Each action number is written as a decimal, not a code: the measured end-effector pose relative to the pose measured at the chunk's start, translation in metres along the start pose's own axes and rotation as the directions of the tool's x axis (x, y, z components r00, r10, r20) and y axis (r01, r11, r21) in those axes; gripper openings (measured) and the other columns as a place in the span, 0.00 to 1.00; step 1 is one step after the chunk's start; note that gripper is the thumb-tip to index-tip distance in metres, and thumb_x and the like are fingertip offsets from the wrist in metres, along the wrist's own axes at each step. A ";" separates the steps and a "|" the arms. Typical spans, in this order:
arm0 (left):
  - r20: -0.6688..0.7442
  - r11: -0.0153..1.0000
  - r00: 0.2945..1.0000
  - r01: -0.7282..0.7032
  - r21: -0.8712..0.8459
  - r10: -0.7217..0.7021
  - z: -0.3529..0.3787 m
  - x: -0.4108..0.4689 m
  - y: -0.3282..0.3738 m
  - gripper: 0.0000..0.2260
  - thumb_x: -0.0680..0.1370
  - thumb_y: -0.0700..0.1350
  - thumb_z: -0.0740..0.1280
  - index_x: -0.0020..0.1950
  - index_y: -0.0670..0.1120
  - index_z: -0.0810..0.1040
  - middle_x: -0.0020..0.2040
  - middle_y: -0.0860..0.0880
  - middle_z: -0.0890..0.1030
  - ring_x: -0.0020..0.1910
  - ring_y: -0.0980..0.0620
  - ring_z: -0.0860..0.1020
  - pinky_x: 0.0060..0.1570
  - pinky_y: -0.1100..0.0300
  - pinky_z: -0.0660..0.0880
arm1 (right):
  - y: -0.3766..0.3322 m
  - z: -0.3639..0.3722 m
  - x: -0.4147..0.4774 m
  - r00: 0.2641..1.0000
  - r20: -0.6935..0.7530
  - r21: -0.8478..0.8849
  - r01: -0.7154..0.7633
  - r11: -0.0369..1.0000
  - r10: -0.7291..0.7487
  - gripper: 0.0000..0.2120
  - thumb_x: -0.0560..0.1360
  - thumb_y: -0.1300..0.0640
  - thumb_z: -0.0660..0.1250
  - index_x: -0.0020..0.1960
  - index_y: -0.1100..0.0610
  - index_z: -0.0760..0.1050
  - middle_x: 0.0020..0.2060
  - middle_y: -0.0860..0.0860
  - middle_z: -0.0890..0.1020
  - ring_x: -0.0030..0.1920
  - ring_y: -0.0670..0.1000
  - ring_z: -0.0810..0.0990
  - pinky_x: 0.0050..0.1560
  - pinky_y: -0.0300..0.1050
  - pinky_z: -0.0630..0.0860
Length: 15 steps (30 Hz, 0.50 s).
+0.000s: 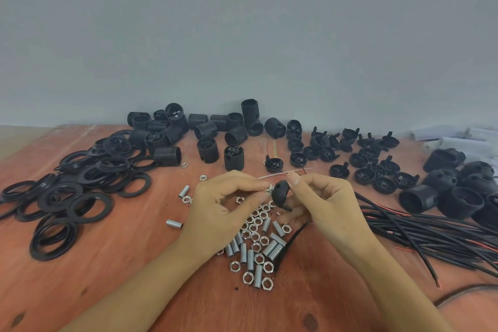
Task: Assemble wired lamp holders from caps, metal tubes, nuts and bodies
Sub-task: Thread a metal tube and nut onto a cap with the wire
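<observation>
Cap (280,193), domed black plastic, sits pinched between left hand (221,205) and right hand (323,202).

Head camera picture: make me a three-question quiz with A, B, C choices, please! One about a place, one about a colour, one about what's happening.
1. Where on the table are the flat black rings? A) left B) right C) under the hands
2. What colour are the nuts and tubes? A) red B) silver C) black
3. The cap nearest the person is: A) lying on the table B) stacked on a ring C) held above the table
Answers: 1 A, they spread left of the left hand. 2 B, they shine silver. 3 C, the right hand grips it and the left hand pinches a silver part at its top.
</observation>
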<state>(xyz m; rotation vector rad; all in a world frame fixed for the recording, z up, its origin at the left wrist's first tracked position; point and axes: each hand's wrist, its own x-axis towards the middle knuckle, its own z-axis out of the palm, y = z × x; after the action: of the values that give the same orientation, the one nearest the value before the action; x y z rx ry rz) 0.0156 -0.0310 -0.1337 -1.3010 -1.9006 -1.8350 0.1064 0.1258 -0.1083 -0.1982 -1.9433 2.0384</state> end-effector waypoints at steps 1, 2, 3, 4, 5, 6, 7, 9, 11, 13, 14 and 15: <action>0.005 0.999 1.000 -0.030 0.014 0.030 0.000 0.000 0.000 0.06 0.72 0.39 0.75 0.49 0.45 0.84 0.44 0.53 0.85 0.44 0.54 0.83 0.46 0.63 0.78 | 0.000 0.002 0.000 1.000 -0.008 -0.014 -0.006 1.000 0.006 0.16 0.67 0.40 0.68 0.36 0.52 0.84 0.31 0.57 0.84 0.29 0.55 0.84 0.25 0.39 0.76; 0.014 0.998 0.998 -0.053 0.020 0.053 0.000 0.000 0.001 0.06 0.72 0.40 0.75 0.49 0.44 0.84 0.44 0.52 0.85 0.45 0.54 0.83 0.46 0.62 0.78 | 0.000 0.003 0.000 1.000 -0.013 -0.022 -0.007 1.000 0.007 0.17 0.67 0.39 0.67 0.35 0.52 0.84 0.30 0.58 0.84 0.27 0.54 0.83 0.24 0.38 0.74; 0.021 0.997 0.997 -0.071 0.024 0.070 -0.001 0.001 0.001 0.06 0.73 0.40 0.74 0.49 0.44 0.84 0.44 0.52 0.85 0.45 0.54 0.83 0.46 0.61 0.78 | 0.001 0.004 0.000 1.000 -0.015 -0.023 -0.005 1.000 0.005 0.17 0.68 0.39 0.67 0.34 0.52 0.84 0.30 0.57 0.84 0.27 0.53 0.83 0.23 0.38 0.74; 0.026 0.996 0.996 -0.080 0.029 0.080 -0.001 0.001 0.000 0.06 0.73 0.40 0.74 0.49 0.43 0.84 0.44 0.52 0.85 0.45 0.54 0.83 0.46 0.61 0.79 | 0.001 0.004 0.001 1.000 -0.012 -0.015 -0.001 1.000 0.001 0.17 0.68 0.40 0.67 0.34 0.52 0.84 0.31 0.57 0.84 0.27 0.53 0.83 0.24 0.38 0.74; 0.026 0.996 0.996 -0.082 0.038 0.081 -0.001 0.001 0.000 0.06 0.73 0.40 0.75 0.49 0.43 0.84 0.44 0.52 0.85 0.45 0.54 0.83 0.46 0.61 0.79 | 0.001 0.003 0.001 1.000 -0.007 -0.001 0.001 1.000 -0.001 0.17 0.69 0.41 0.67 0.35 0.53 0.84 0.32 0.56 0.85 0.28 0.53 0.83 0.24 0.38 0.75; 0.021 0.996 0.997 -0.079 0.050 0.078 -0.002 0.001 -0.001 0.06 0.72 0.39 0.75 0.49 0.43 0.84 0.44 0.51 0.85 0.44 0.54 0.83 0.46 0.61 0.79 | 0.000 0.002 0.001 1.000 0.001 0.017 -0.002 1.000 0.002 0.16 0.69 0.42 0.68 0.38 0.54 0.85 0.34 0.55 0.85 0.29 0.53 0.83 0.25 0.39 0.75; 0.014 0.995 0.997 -0.078 0.066 0.077 -0.002 0.002 -0.001 0.06 0.72 0.39 0.75 0.48 0.42 0.84 0.44 0.51 0.85 0.44 0.54 0.83 0.46 0.61 0.79 | 0.000 0.001 0.001 1.000 0.012 0.036 -0.010 0.999 0.009 0.15 0.69 0.44 0.69 0.41 0.56 0.85 0.37 0.56 0.86 0.31 0.53 0.84 0.26 0.39 0.76; 0.011 0.991 0.996 -0.090 0.098 0.089 -0.003 0.003 -0.002 0.06 0.72 0.38 0.74 0.48 0.41 0.85 0.44 0.49 0.85 0.44 0.55 0.83 0.46 0.61 0.79 | 0.000 -0.002 0.002 0.999 0.033 0.060 -0.033 0.998 0.031 0.16 0.69 0.48 0.70 0.49 0.59 0.84 0.41 0.57 0.86 0.34 0.55 0.85 0.29 0.39 0.78; 0.019 0.988 0.995 -0.100 0.113 0.099 -0.004 0.003 -0.003 0.06 0.72 0.38 0.74 0.48 0.41 0.85 0.44 0.49 0.85 0.44 0.55 0.83 0.46 0.60 0.79 | 0.000 -0.006 0.003 0.998 0.051 0.066 -0.050 0.997 0.047 0.17 0.69 0.52 0.71 0.53 0.61 0.82 0.43 0.58 0.86 0.38 0.56 0.86 0.31 0.40 0.80; 0.030 0.989 0.995 -0.094 0.118 0.091 -0.004 0.003 -0.004 0.06 0.72 0.38 0.74 0.48 0.40 0.85 0.44 0.48 0.85 0.44 0.54 0.83 0.46 0.59 0.79 | 0.001 -0.009 0.003 0.996 0.071 0.063 -0.060 0.996 0.056 0.17 0.68 0.54 0.71 0.55 0.60 0.82 0.44 0.58 0.86 0.40 0.55 0.86 0.35 0.40 0.81; 0.031 0.988 0.996 -0.090 0.122 0.086 -0.004 0.003 -0.004 0.06 0.72 0.37 0.74 0.48 0.40 0.85 0.44 0.48 0.85 0.44 0.54 0.83 0.46 0.59 0.79 | 0.002 -0.011 0.004 0.994 0.089 0.066 -0.065 0.996 0.059 0.17 0.68 0.55 0.72 0.55 0.60 0.82 0.45 0.58 0.86 0.42 0.55 0.86 0.36 0.41 0.81; 0.029 0.988 0.996 -0.086 0.128 0.082 -0.005 0.003 -0.004 0.06 0.72 0.36 0.74 0.48 0.40 0.85 0.44 0.48 0.85 0.44 0.54 0.83 0.45 0.59 0.79 | 0.002 -0.012 0.004 0.992 0.115 0.073 -0.070 0.995 0.062 0.17 0.67 0.57 0.72 0.56 0.60 0.82 0.47 0.58 0.86 0.44 0.55 0.86 0.38 0.40 0.81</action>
<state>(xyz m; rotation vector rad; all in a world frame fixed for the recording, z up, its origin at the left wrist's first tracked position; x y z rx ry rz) 0.0093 -0.0330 -0.1332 -1.3438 -1.9102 -1.6351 0.1067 0.1386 -0.1107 -0.1346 -1.9427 2.2071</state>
